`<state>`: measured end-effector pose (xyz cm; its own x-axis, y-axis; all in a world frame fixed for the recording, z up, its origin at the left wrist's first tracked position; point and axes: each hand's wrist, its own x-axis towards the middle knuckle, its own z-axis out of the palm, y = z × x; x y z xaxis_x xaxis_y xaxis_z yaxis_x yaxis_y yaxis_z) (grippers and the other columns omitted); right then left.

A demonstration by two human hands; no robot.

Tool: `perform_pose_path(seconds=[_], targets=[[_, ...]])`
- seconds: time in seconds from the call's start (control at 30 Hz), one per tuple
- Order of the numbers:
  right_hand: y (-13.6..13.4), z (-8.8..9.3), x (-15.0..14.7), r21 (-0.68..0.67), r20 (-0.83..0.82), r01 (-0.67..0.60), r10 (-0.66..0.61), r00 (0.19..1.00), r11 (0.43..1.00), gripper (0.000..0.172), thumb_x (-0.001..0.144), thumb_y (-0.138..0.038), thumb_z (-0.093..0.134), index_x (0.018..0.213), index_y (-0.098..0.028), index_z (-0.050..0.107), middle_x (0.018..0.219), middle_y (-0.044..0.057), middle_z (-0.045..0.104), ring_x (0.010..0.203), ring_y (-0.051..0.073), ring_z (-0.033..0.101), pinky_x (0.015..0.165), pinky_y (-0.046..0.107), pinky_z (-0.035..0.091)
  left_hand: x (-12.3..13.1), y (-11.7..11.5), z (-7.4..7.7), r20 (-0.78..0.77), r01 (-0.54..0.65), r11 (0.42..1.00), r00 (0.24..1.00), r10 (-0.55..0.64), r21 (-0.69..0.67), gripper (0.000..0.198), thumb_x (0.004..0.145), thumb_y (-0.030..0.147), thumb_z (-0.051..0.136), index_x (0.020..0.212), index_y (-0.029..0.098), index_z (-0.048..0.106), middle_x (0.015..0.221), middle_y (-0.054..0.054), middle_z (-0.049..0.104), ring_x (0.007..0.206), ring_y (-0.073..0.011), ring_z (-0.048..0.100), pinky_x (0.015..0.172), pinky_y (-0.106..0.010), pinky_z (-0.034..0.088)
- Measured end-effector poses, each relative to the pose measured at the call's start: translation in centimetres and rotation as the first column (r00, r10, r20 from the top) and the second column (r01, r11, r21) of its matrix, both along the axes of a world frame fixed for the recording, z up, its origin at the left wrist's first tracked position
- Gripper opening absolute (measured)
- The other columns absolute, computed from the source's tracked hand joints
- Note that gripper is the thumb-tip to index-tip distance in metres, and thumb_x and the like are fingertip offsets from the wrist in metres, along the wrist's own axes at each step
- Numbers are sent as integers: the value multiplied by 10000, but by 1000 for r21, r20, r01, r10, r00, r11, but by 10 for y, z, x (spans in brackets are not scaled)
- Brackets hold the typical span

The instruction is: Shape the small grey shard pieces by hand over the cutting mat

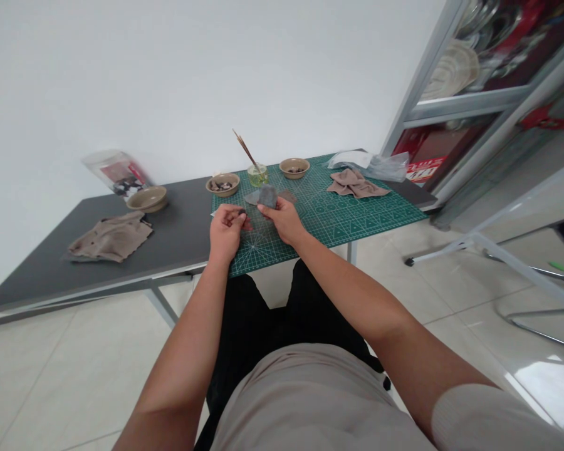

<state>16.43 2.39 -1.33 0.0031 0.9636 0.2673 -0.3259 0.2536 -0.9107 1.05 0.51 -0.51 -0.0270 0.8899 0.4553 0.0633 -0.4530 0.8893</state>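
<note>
A seated person looks down at a grey bench (178,232) with a green cutting mat (357,216) covering its right half. Both hands meet over the mat's near left corner.

The left hand (225,230) is curled, its fingertips pinched on a small dark piece (242,214) that is too small to identify. Just beside it, at 3 o'clock, the right hand (286,220) grasps a flat grey piece (267,196) by its lower edge and holds it up just above the mat.

At 12 o'clock from the hands stands a glass jar (258,176) of yellowish liquid, with thin sticks (245,149) leaning out of it. A tan bowl (222,184) sits at 11 o'clock and a second tan bowl (294,167) at 1 o'clock. Both hold small dark bits.

At 2 o'clock a crumpled beige cloth (356,183) lies on the mat, with a clear plastic bag (371,165) just beyond it. Well apart at 9 o'clock, on the bare bench, lies a larger beige cloth (110,238). Beyond that cloth are a third bowl (146,198) and a clear container (117,172) lying on its side. A metal shelf unit (479,94) stands to the right of the bench.
</note>
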Motion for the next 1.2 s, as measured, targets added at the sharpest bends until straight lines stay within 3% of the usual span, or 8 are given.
perform_pose_path(seconds=[0.13, 0.27, 0.43, 0.73, 1.2], targets=[[-1, 2, -1, -17, -82, -20, 19, 996, 1000, 344, 623, -343, 804, 873, -175, 639, 810, -4, 668, 718, 118, 591, 702, 258, 491, -1, 3, -1, 9, 3, 999, 1000, -4, 48, 249, 712, 191, 694, 943, 195, 602, 681, 49, 529, 588, -95, 560, 611, -260, 550], [-5, 4, 0, -75, -50, -73, 70, 996, 994, 357, 633, -382, 796, 871, -178, 625, 785, -2, 661, 680, 137, 620, 617, 275, 511, -3, 6, -4, 14, 28, 1000, 1000, -28, -13, 245, 725, 204, 678, 968, 198, 640, 675, 46, 524, 610, -102, 565, 649, -281, 557], [-7, 6, 2, -82, 11, -160, 162, 987, 984, 359, 632, -374, 794, 875, -159, 641, 770, 6, 663, 646, 140, 626, 548, 259, 499, -4, 6, -5, -89, -14, 999, 996, 10, -47, 209, 740, 208, 649, 948, 197, 668, 757, 18, 619, 631, -116, 599, 665, -284, 530], [-7, 3, 3, -50, 91, -110, 114, 989, 993, 311, 669, -401, 765, 807, -148, 648, 708, 6, 649, 596, 117, 581, 546, 250, 477, -2, 0, -5, -265, -52, 999, 963, 53, 9, 21, 808, 218, 576, 807, 204, 591, 629, 40, 600, 602, -131, 582, 652, -272, 458], [-6, 6, 4, -122, 150, -162, 179, 972, 979, 258, 669, -325, 778, 807, -132, 675, 674, 13, 666, 575, 121, 586, 512, 237, 481, 3, -11, 3, -483, -124, 988, 863, 152, 89, 114, 795, 138, 527, 707, 210, 523, 589, 38, 545, 587, -135, 500, 601, -258, 369]])
